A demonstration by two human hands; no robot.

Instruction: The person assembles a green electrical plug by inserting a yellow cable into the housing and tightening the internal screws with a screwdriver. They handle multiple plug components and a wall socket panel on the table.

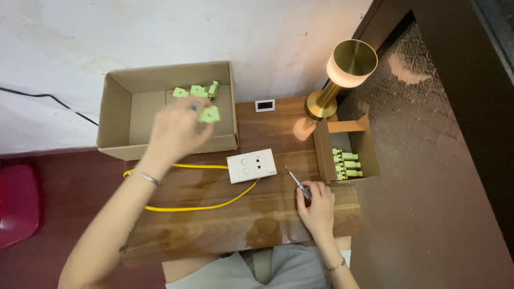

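Head view looks down on a small wooden table against a white wall. The left hand reaches over the large open cardboard box and its fingers close on 1 light green plastic part, held just above the box. About 3 more green parts lie at the far wall of this box, so I judge some pieces are already placed there. The small cardboard box at the right, beside the brass lamp, holds a row of about 4 green parts, so work seems to remain. The right hand rests on the table, closed around a screwdriver. Between the hands lies a white socket plate on a yellow cable. A small white rectangular label lies near the lamp; its print is too small to tell.
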